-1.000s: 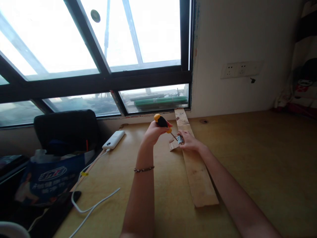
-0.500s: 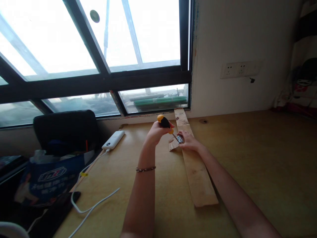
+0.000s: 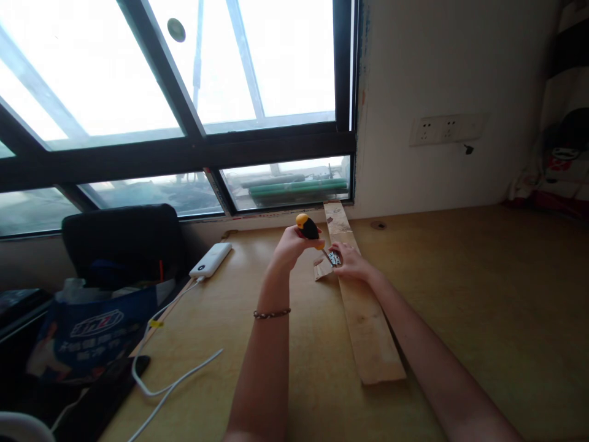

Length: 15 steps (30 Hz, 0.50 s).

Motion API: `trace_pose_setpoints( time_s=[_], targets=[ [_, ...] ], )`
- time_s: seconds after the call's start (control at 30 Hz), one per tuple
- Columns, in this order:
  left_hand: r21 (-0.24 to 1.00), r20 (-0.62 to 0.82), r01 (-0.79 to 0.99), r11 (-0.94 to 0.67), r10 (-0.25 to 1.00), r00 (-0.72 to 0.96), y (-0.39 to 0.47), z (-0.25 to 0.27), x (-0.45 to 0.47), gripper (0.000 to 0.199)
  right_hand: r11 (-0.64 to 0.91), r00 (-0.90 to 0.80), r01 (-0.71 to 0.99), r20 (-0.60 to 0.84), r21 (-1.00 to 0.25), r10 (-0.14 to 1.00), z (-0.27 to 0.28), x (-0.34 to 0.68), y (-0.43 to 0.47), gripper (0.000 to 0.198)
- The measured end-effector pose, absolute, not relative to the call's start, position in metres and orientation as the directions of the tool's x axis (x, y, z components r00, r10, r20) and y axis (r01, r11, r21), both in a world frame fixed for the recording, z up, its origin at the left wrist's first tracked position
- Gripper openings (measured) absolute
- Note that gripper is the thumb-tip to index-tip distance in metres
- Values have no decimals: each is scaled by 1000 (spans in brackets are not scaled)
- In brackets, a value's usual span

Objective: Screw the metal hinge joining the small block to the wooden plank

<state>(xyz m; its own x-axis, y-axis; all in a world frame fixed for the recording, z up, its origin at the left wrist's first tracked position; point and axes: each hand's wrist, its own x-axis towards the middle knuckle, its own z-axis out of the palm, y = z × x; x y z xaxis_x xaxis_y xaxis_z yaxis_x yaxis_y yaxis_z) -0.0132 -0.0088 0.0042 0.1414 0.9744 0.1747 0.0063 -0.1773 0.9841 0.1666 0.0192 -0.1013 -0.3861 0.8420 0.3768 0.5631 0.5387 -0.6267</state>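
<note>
A long wooden plank lies on the yellow desk, running away from me toward the window. My left hand grips a screwdriver with a black and yellow handle, its tip angled down onto a small metal hinge at the plank's left edge. My right hand rests on the plank and pins the hinge with its fingers. A small wooden block sits under the hinge, just left of the plank.
A white power bank with a white cable lies at the left. A blue bag and a black chair stand at the desk's left edge. The window and a wall socket are behind.
My left hand has shifted slightly right and the screwdriver handle has tipped more upright over the hinge. My right hand and the plank have stayed put.
</note>
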Motion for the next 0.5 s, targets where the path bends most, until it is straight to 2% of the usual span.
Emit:
trace_pose_setpoints(
  time_s=[0.23, 0.4, 0.5],
  targets=[
    [974, 226, -29, -225, 956, 185, -17, 15, -20, 42, 551, -401, 565, 379, -614, 834, -102, 167, 19, 60],
    [934, 352, -5, -358, 917, 188, -51, 39, -25, 42, 557, -410, 560, 379, -614, 829, -108, 169, 23, 64],
    [890, 428, 80, -449, 882, 195, -79, 46, -21, 36, 545, -412, 542, 364, -639, 836, -104, 169, 24, 73]
  ],
)
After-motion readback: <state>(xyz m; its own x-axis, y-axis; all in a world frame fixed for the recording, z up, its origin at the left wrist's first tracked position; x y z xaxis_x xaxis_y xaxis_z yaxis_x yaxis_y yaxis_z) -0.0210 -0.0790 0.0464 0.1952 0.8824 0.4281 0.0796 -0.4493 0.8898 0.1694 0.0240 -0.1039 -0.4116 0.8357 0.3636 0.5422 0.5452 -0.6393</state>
